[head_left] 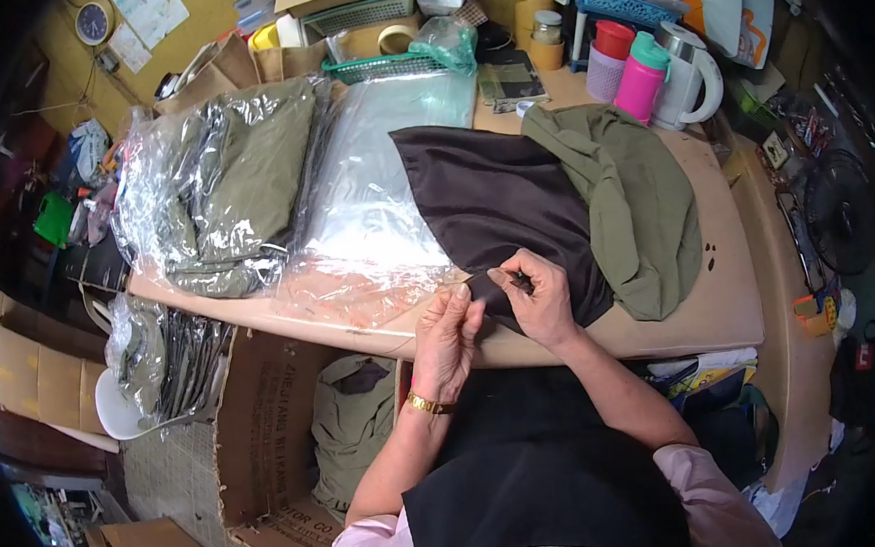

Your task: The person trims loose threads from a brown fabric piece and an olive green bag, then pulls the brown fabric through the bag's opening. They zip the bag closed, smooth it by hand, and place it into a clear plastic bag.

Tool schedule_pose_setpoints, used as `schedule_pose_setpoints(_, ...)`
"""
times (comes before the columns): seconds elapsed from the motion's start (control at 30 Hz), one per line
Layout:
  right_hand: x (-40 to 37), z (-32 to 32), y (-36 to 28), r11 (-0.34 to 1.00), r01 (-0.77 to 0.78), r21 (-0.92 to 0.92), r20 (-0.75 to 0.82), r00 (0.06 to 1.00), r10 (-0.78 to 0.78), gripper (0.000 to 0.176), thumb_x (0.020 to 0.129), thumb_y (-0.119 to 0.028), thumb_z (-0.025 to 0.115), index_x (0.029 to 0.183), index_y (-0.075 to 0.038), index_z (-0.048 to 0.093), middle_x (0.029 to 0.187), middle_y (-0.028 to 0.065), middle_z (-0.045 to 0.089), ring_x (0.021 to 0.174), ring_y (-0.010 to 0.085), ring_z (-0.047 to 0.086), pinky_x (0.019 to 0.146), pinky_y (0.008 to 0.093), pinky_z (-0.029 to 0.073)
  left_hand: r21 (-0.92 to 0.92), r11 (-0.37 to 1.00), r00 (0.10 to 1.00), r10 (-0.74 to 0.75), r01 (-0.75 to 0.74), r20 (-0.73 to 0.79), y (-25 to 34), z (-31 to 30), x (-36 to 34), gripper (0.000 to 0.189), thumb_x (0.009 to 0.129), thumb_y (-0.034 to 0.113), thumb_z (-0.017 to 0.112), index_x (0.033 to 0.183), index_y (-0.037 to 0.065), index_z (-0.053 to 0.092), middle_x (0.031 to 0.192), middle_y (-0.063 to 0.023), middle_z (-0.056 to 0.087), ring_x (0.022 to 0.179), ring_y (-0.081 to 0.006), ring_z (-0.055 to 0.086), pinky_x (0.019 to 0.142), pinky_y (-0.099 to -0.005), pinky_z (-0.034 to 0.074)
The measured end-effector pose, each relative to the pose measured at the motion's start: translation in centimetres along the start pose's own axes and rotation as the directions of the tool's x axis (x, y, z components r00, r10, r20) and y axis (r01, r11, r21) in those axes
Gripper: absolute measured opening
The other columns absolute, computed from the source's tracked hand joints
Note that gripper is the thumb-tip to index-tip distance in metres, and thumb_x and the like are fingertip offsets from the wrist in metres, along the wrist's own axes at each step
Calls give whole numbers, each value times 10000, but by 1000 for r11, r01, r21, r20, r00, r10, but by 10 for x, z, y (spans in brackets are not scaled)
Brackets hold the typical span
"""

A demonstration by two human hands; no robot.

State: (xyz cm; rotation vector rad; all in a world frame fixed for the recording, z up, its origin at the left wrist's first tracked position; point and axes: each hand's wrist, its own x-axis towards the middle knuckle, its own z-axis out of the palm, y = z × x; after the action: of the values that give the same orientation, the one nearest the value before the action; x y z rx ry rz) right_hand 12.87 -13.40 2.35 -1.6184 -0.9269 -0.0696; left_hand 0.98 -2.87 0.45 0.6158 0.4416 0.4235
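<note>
A dark brown lining cloth lies across the table's front part, joined or overlapped at its right by an olive-green garment. Near the table's front edge, my right hand pinches a gathered bit of this lining between thumb and fingers. Close beside it, my left hand has thumb and forefinger pressed together at the cloth's left edge. Whether a thread or needle is also between those fingertips is too small to tell. A gold-coloured band circles my left wrist.
Clear plastic bags lie left of the cloth, beside a bagged olive garment. A pink bottle, a kettle and green baskets stand at the back. Below the table's front edge sits an open cardboard box holding olive cloth.
</note>
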Motion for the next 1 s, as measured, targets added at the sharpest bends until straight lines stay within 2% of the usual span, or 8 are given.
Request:
schedule_pose_setpoints(0.07,-1,-6,2,987,-147,-70,136,979,155,175,894,-155,722,921,-13,623,821,129,636,710,276,639,625,376,476,-222,974,999,-44,36,-30,-3,-1,6,133,1004,81,580,1049,-39,615,1058,-102,683,1073,-212,687,901,-257,618)
schedule_pose_setpoints(0.2,2,-18,-22,973,-27,-230,86,995,48,427,901,-347,691,1229,-97,576,1079,112,612,875,319,631,745,463,476,-258,966,997,-48,32,-58,12,12,3,177,1035,51,484,1044,-91,590,1109,-198,653,1215,-335,611,976,-358,592)
schedule_pose_setpoints(0.33,3,-27,-37,865,277,-418,141,961,-239,336,841,-242,723,1135,-106,638,972,49,581,817,253,607,713,400,439,-215,977,992,20,7,123,6,-4,3,194,1036,73,490,1017,-82,605,1087,-176,659,1178,-320,634,1013,-413,560)
schedule_pose_setpoints(0.47,1,-29,-46,768,416,-487,176,908,-380,300,735,-123,765,1021,-99,679,911,16,557,746,176,583,640,354,370,-233,972,966,81,-22,246,4,3,-2,180,1032,75,504,1000,-63,615,1049,-154,665,1063,-275,673,970,-389,570)
schedule_pose_setpoints(0.53,0,-28,-46,741,428,-517,171,900,-401,301,715,-110,778,1004,-97,695,890,9,569,745,173,585,646,348,374,-157,986,977,78,-46,200,4,8,-4,87,995,84,572,1001,-1,594,983,-68,644,944,-195,649,907,-342,579)
schedule_pose_setpoints(0.63,-1,-25,-45,706,443,-552,158,887,-433,294,695,-92,789,978,-99,710,866,0,582,737,169,583,650,340,376,-153,985,977,109,-82,181,2,10,-4,137,1025,94,541,966,-6,614,963,-91,659,885,-161,649,888,-331,572)
schedule_pose_setpoints(0.9,-2,-24,-46,677,473,-564,164,868,-469,245,710,-95,777,947,-104,713,840,8,586,680,186,571,614,341,377,-65,992,963,118,-105,242,3,8,-6,92,1011,90,534,979,26,592,971,-47,623,939,-150,644,909,-336,561)
schedule_pose_setpoints(1.0,4,-25,-43,868,348,-355,79,936,-343,172,769,-148,738,920,-90,680,878,73,574,762,288,612,643,381,449,4,988,958,146,-152,249,18,19,-19,127,1030,111,511,989,17,585,1019,-76,648,937,-164,653,888,-334,565)
